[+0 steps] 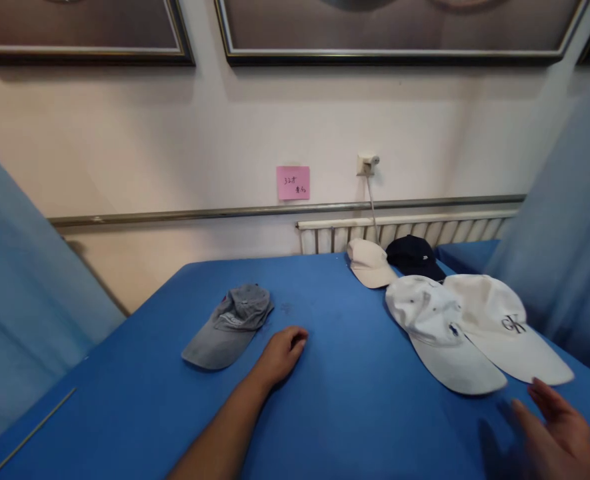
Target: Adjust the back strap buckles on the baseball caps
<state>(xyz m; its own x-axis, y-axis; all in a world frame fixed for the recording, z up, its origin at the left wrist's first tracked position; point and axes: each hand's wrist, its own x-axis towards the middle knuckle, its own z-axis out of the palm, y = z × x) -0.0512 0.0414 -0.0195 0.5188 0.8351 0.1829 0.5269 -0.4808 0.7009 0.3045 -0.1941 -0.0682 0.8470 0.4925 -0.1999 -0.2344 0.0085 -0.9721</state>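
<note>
My left hand (282,353) rests on the blue table cover, its fingers loosely curled with nothing visible in them. Just left of it lies a grey baseball cap (235,323) with its brim toward the lower left. At the lower right, my right hand (559,427) is slightly blurred, thumb and fingers apart and holding nothing. It is close to the brims of two white caps: one with a small dark emblem (432,317), overlapping the other, which has black letters (495,310). A cream cap (369,262) and a navy cap (412,255) sit behind them.
The blue-covered table (345,413) reaches back to a wall with a radiator (325,240) and a metal rail (199,215). Blue curtains (25,293) hang on both sides. A thin stick (32,433) lies at the left edge. A pink note (293,183) is on the wall.
</note>
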